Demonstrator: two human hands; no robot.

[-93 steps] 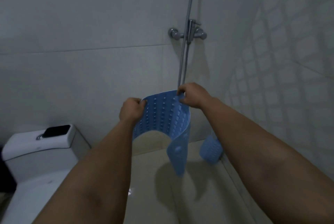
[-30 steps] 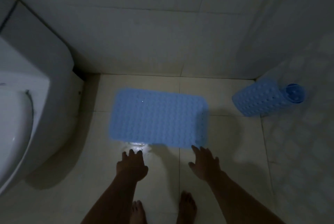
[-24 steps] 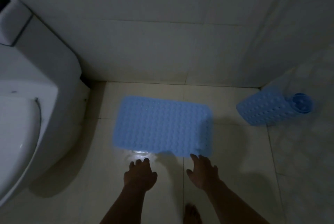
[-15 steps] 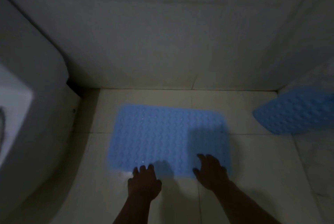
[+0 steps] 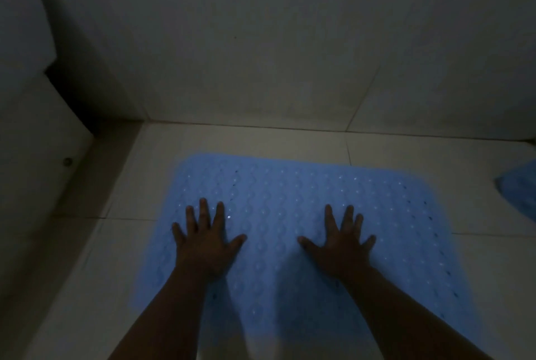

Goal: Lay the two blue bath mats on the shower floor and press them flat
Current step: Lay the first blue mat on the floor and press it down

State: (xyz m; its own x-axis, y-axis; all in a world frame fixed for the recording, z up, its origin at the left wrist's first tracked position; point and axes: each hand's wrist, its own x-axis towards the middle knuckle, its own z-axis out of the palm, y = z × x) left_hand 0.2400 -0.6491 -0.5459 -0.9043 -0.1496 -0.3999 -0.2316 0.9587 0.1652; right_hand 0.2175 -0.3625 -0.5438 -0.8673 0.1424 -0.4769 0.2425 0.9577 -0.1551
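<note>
One blue bath mat [image 5: 284,203] with a bumpy surface lies spread out on the pale tiled floor, a short way from the back wall. My left hand [image 5: 204,239] presses on its left half, palm down with fingers spread. My right hand [image 5: 340,239] presses on the middle of the mat the same way. A second blue mat [image 5: 519,192] shows only as a corner at the right edge of the frame, on the floor by the right wall; its shape is cut off.
The white toilet base [image 5: 32,133] stands close on the left, with a dark gap behind it. The tiled back wall [image 5: 261,40] rises just beyond the mat. The light is dim.
The view has come lower and closer to the floor. Both hands have moved forward from the mat's near edge onto its surface and now lie flat with fingers spread.
</note>
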